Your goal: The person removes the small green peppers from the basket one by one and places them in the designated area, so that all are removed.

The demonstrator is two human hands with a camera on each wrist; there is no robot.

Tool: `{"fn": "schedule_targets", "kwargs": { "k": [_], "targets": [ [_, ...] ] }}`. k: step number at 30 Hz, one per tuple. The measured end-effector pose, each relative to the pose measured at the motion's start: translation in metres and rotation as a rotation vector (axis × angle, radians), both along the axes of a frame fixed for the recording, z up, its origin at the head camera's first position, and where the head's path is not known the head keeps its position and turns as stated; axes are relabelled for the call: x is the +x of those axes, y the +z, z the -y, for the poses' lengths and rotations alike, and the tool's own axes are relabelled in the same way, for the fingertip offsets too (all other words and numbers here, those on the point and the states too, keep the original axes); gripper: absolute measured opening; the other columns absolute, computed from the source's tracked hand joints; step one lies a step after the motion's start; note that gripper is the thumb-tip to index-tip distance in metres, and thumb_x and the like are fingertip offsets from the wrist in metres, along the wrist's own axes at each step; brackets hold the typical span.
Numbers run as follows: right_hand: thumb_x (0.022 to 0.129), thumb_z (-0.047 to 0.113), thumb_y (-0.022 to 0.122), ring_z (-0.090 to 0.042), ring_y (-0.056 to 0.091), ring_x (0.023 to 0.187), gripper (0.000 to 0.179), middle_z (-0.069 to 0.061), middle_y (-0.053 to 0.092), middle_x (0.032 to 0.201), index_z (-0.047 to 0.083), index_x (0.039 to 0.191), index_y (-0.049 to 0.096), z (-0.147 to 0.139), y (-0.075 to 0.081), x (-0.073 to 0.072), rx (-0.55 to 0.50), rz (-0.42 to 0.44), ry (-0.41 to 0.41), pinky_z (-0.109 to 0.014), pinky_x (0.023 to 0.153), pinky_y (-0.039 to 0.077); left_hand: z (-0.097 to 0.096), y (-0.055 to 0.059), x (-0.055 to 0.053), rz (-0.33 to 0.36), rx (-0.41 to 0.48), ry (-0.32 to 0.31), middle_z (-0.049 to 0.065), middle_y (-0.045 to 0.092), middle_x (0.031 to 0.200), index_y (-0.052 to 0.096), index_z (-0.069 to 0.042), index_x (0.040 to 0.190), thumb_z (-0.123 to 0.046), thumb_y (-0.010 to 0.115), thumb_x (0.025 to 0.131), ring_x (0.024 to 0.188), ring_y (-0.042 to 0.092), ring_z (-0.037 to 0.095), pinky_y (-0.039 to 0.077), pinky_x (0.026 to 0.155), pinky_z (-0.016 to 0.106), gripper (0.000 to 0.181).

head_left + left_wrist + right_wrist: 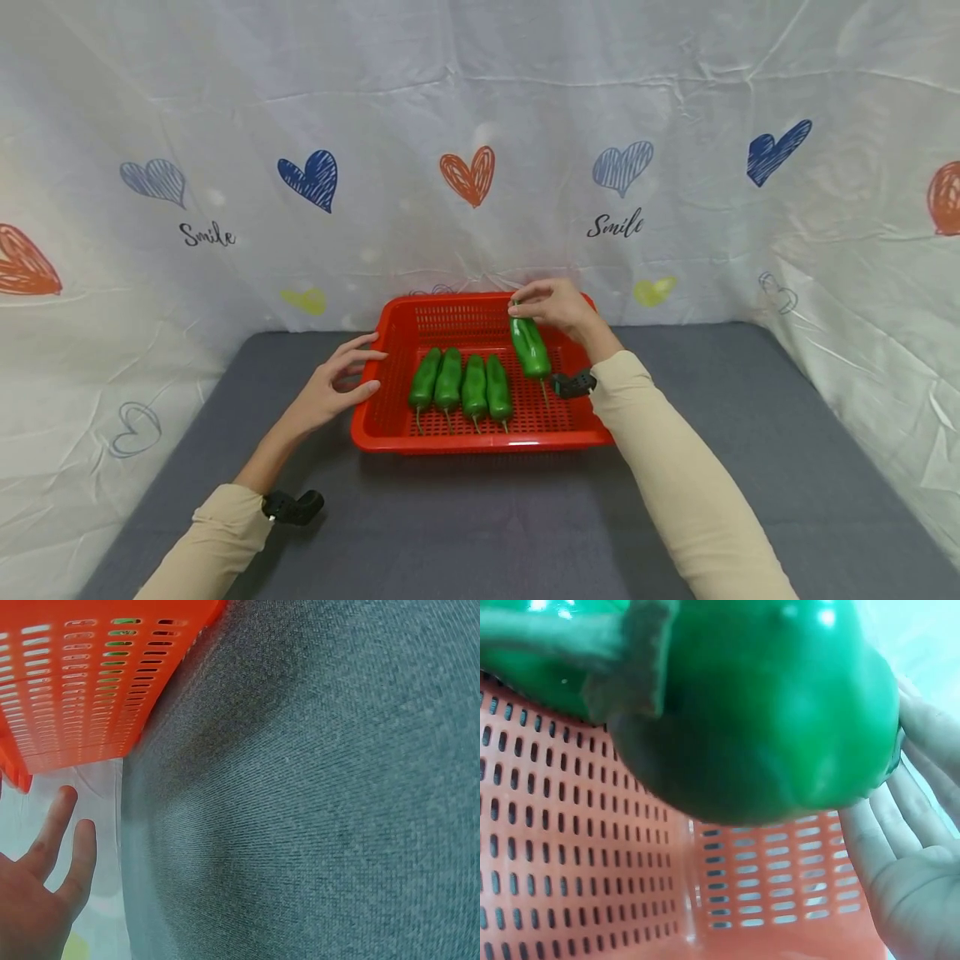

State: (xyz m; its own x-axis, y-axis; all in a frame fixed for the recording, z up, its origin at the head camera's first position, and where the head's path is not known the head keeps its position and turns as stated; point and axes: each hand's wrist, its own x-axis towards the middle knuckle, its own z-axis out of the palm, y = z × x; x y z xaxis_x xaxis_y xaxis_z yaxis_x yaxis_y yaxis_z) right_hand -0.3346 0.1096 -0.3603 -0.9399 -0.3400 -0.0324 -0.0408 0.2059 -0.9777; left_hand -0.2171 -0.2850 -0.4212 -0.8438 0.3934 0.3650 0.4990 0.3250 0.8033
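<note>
My right hand (pixel 553 305) pinches a green pepper (pixel 530 347) by its upper end, stem hanging down, above the right part of a red plastic basket (pixel 480 443). Close up in the right wrist view, that pepper (pixel 772 712) fills the upper middle, with the fingers at its far end. Several more green peppers (pixel 474 388) lie side by side in the basket, stems toward me. At the basket's left rim, my left hand (pixel 330 390) has its fingers spread and relaxed; its fingertips reach the rim. In the left wrist view two fingers (pixel 81 859) extend beside the slotted basket wall (pixel 82 690).
A dark grey cloth (pixel 480 525) covers the table under the basket. Behind it hangs a white sheet (pixel 390 108) printed with hearts and the word Smile. Dark wrist cameras (pixel 294 507) are strapped to both wrists.
</note>
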Motion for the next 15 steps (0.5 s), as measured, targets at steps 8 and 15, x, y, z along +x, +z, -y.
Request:
{"fn": "schedule_targets", "kwargs": {
  "k": [8, 15],
  "targets": [
    [0.088, 0.004, 0.081, -0.02, 0.068, 0.093, 0.031, -0.008, 0.075, 0.1, -0.006, 0.115, 0.072, -0.007, 0.015, 0.004, -0.013, 0.017, -0.019, -0.031, 0.077, 0.054, -0.002, -0.002, -0.003, -0.002, 0.017, -0.021, 0.013, 0.031, 0.16, 0.059, -0.002, 0.138, 0.004, 0.066, 0.095, 0.125, 0.053, 0.042, 0.051, 0.092, 0.035, 0.044],
    [0.089, 0.004, 0.08, -0.022, 0.066, 0.099, 0.037, -0.008, 0.074, 0.102, -0.01, 0.121, 0.067, -0.008, 0.035, 0.011, -0.008, 0.009, 0.005, -0.038, 0.087, 0.052, -0.001, -0.004, -0.001, -0.011, 0.034, -0.039, 0.017, 0.028, 0.16, 0.057, 0.003, 0.138, 0.006, 0.064, 0.095, 0.121, 0.053, 0.049, 0.052, 0.091, 0.031, 0.043]
  ]
}}
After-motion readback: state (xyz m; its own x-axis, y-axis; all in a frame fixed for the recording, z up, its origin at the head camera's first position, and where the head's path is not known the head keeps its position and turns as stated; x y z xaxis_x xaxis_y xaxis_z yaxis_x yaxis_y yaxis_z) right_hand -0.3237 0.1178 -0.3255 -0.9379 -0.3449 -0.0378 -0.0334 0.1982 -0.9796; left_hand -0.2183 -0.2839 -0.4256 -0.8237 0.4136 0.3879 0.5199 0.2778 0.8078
